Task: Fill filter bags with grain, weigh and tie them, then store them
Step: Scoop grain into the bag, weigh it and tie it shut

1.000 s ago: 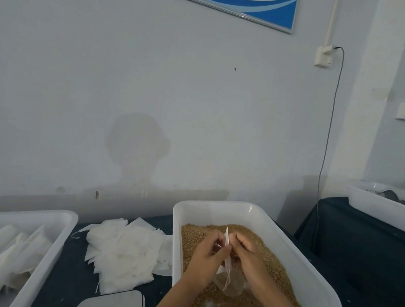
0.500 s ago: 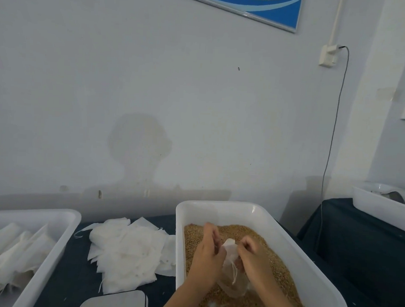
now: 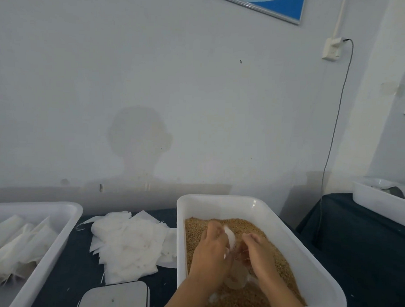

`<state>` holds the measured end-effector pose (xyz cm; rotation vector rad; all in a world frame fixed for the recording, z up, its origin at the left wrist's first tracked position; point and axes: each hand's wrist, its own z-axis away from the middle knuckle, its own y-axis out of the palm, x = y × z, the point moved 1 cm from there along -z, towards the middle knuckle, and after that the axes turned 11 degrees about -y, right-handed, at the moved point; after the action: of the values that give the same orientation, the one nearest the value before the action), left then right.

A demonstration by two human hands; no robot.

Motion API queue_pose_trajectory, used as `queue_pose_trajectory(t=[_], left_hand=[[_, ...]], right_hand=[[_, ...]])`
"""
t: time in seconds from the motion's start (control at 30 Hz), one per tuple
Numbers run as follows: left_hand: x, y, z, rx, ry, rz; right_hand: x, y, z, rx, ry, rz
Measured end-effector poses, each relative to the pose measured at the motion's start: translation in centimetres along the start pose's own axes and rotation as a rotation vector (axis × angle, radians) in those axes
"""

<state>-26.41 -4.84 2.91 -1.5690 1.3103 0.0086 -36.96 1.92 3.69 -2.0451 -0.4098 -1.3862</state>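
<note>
Here, filter bag (image 3: 231,240) between both hands

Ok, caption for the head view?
Both hands, left and right, hold a filter bag over the grain tub.

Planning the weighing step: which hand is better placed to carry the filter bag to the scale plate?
Probably the left hand: it grips the white fabric filter bag over the white grain tub, and the grey scale plate lies on its side.

Your way left is blocked by the bag pile (image 3: 127,242) and scale (image 3: 115,297); bare cloth (image 3: 354,257) lies right of the tub (image 3: 218,202).
</note>
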Motion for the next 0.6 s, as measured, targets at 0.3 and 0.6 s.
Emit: queue_pose_trajectory(t=[0.3, 0.6], left_hand=[[-0.4, -1.4, -0.2, -0.27, -0.195, 0.103], [-0.3, -1.9, -0.4, -0.308, -0.308, 0.189]], right_hand=[[-1.4, 0.7, 0.4, 0.377, 0.048, 0.775], [-0.2, 0.3, 1.2, 0.471, 0.09, 1.157]])
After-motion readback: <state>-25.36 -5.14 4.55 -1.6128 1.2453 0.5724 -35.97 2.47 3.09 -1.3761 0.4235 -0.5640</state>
